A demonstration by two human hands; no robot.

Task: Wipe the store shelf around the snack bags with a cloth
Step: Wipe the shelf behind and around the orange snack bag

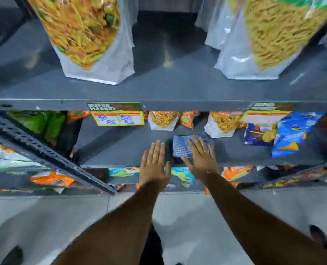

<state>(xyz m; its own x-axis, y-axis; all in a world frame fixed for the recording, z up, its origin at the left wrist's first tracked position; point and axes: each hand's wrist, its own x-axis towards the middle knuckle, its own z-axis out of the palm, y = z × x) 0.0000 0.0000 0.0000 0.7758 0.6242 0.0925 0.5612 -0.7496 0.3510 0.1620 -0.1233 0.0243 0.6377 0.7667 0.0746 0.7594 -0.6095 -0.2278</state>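
Half the blue cloth (183, 147) lies hidden beneath the flat right hand (201, 156).

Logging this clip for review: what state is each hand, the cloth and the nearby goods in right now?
Right hand: open, fingers spread, palm flat on the cloth.
Left hand: open, empty, over the shelf edge beside the cloth.
Cloth: blue, lying flat on the middle shelf.
Snack bags: upright at the back of that shelf.
Blue chip bags: leaning, to the right.
Price tag: hanging from the upper shelf edge, handwritten.
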